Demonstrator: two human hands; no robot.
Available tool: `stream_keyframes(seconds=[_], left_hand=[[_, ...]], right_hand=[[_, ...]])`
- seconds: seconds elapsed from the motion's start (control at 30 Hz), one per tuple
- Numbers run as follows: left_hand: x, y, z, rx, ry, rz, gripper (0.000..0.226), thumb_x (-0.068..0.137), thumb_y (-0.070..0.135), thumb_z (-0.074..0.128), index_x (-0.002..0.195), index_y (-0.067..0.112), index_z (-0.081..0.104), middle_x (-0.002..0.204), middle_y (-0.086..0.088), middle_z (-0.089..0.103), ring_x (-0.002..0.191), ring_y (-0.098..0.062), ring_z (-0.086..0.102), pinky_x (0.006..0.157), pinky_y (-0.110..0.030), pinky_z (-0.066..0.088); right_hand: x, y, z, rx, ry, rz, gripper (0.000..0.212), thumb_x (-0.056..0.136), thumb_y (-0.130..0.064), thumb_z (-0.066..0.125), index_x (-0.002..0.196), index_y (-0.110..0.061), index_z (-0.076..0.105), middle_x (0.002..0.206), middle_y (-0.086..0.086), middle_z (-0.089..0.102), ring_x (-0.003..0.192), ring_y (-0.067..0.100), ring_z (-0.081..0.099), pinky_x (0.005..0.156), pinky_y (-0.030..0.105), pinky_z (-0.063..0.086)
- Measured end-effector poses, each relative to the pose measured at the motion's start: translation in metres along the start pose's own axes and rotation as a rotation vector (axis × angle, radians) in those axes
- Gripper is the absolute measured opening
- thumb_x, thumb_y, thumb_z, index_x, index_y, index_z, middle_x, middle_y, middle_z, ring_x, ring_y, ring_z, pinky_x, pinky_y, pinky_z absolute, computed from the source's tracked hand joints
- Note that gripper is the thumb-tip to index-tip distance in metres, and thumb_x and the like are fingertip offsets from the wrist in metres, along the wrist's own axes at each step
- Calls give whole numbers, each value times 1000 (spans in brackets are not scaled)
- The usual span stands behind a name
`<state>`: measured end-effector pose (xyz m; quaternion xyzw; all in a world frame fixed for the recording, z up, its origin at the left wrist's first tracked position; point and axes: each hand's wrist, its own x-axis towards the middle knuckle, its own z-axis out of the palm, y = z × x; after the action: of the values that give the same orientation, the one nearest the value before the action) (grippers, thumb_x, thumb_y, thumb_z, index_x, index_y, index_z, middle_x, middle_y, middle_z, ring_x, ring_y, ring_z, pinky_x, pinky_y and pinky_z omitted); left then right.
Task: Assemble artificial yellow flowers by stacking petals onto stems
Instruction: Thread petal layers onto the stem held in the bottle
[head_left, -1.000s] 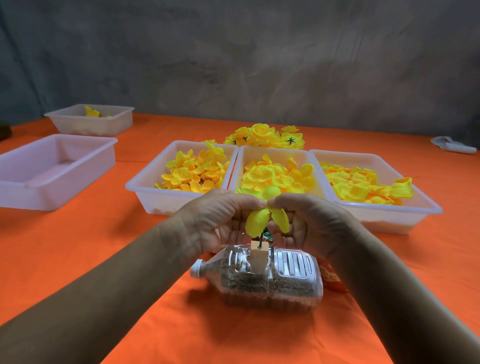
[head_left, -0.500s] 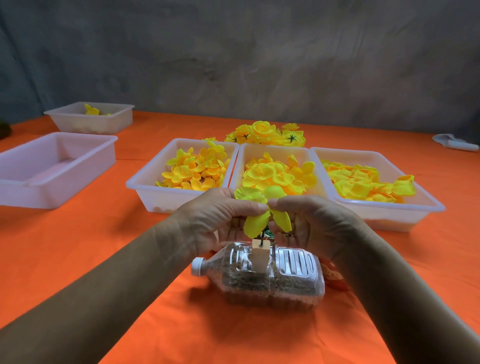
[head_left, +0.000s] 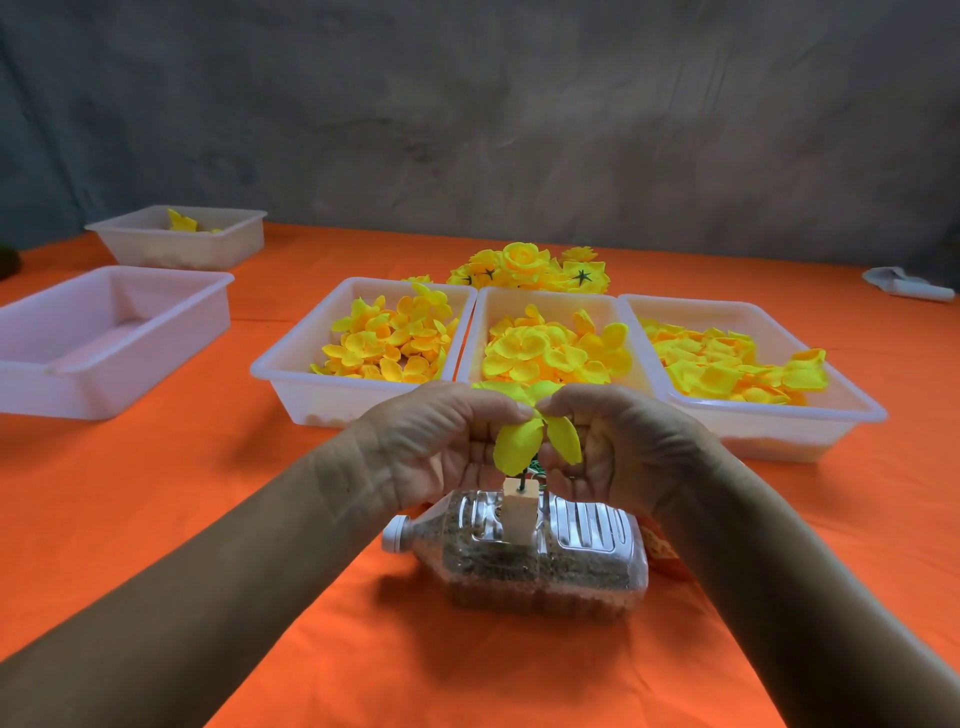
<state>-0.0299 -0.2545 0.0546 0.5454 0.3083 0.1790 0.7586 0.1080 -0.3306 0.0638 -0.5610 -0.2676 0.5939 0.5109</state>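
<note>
Both forearms reach forward and converge at the centre. The left hand (head_left: 441, 441) and right hand (head_left: 618, 441) face each other, backs up, fingers curled under, thumb tips nearly meeting as both pinch the petals (head_left: 519, 447).

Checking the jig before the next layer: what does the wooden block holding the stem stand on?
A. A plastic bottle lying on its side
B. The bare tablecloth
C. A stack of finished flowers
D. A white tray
A: the block sits on top of the bottle, which lies on its side, cap toward the left, below the left hand and right hand, which pinch the petals.
</note>
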Motion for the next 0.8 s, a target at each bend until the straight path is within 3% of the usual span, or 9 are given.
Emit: stream_keyframes(seconds=[0.13, 0.2, 0.3, 0.5, 0.57, 0.8], left_hand=[[1, -1, 0, 1, 22, -4, 10, 83, 13, 61, 74, 9, 66, 59, -6, 67, 46, -12, 60, 43, -18, 48], [-1, -1, -1, 6, 7, 4, 7, 76, 15, 64, 77, 8, 65, 60, -6, 67, 47, -12, 60, 44, -18, 49], [-3, 0, -3, 15, -18, 24, 22, 64, 18, 67, 82, 6, 65, 62, -6, 67, 48, -12, 61, 43, -21, 50], [-1, -7, -6, 63, -25, 4, 39, 63, 18, 66, 101, 7, 64, 80, -9, 66, 65, -16, 60, 60, -27, 51], [0, -8, -6, 85, 2, -5, 44, 65, 18, 66, 106, 6, 62, 85, -13, 65, 66, -17, 59, 59, -26, 50], [5, -14, -9, 140, 68, 2, 11, 83, 12, 64, 94, 7, 64, 67, -6, 67, 53, -12, 60, 49, -22, 50]], right_hand=[[2, 1, 1, -23, 4, -6, 5, 85, -11, 55, 83, -7, 54, 53, 4, 61, 41, 12, 57, 44, 21, 49], [2, 1, 2, -26, 6, -20, 4, 86, -10, 56, 84, -7, 55, 52, 4, 61, 40, 12, 57, 43, 21, 49], [1, 2, 1, -41, 7, -51, 4, 86, -10, 57, 82, -8, 56, 55, 3, 61, 42, 11, 57, 44, 19, 49], [1, 4, -1, -53, 23, -36, 5, 85, -7, 59, 81, -10, 58, 58, 5, 62, 43, 12, 57, 45, 20, 49], [4, 7, -2, -68, 31, -21, 4, 86, -8, 58, 84, -11, 59, 58, 4, 62, 43, 11, 58, 44, 19, 48], [6, 15, -7, -212, 88, -93, 6, 82, -4, 62, 79, -8, 62, 56, 3, 64, 46, 11, 61, 44, 19, 47]])
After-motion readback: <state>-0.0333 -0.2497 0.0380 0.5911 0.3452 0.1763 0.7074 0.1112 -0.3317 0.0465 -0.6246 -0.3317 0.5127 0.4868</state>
